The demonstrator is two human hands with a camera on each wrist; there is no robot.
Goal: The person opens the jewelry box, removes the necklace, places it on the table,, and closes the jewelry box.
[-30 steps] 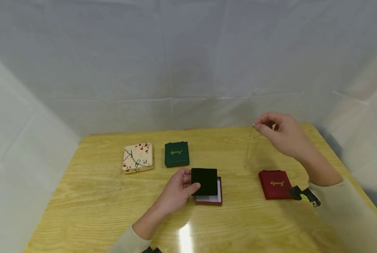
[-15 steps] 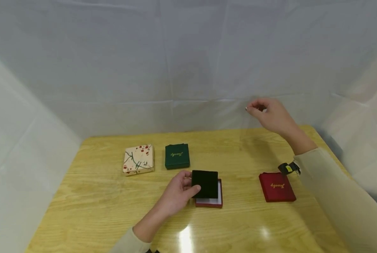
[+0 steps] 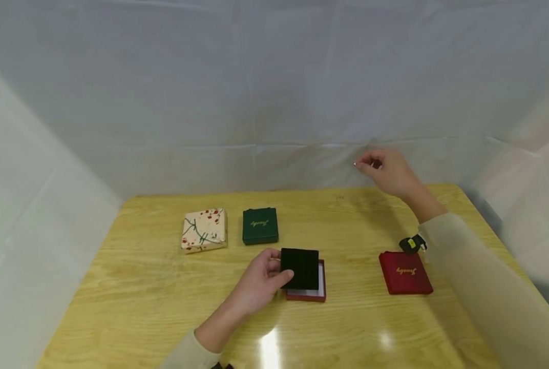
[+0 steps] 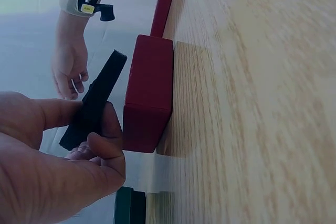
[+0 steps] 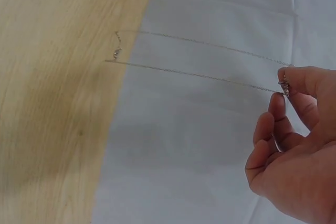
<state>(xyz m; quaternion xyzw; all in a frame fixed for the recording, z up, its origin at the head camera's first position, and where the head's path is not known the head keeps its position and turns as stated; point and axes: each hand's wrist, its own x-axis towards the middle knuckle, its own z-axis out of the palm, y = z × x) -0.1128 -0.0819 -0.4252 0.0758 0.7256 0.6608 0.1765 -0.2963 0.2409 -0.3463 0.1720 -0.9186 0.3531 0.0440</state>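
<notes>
Black and square, a jewelry-box pad is held by its left edge in the left hand, thumb across the front and fingers behind. It tilts above the open red box base, whose pale interior shows below it; the left wrist view has a gap between pad and box wall. The right hand, raised toward the far edge of the wooden table, pinches a fine chain necklace by a small sparkling part between thumb and forefinger, the other fingers loosely curled. Its chain forms a long narrow loop away from the fingertips (too thin to follow from the head view). Near the right sleeve lies a red lid with gold lettering. Farther left sit a green jewelry box and a cream floral box, just apart.
</notes>
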